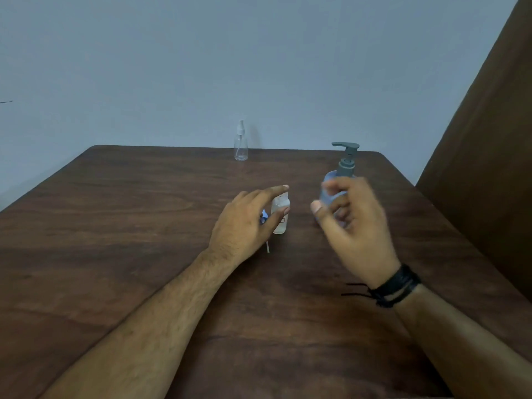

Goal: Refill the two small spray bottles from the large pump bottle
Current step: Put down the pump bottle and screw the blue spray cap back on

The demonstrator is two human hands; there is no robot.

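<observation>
Steadying the frosted spray bottle [280, 215] between thumb and forefinger, my left hand [244, 223] holds it uncapped, its removed spray head [265, 230] half hidden beneath the palm. My right hand [352, 223], blurred, loosely curled and empty, hovers before the pump bottle [339, 180]; a clumsy reach could topple either. The clear spray bottle [241, 145] waits at the table's [144, 211] far edge.

desk [144, 226]: dark brown wood grain, rounded far corners
wall [201, 67]: plain pale blue-grey, directly behind the desk
panel [489, 139]: dark brown, slanting up at the right edge
wristband [398, 285]: black, layered, loose cord ends
</observation>
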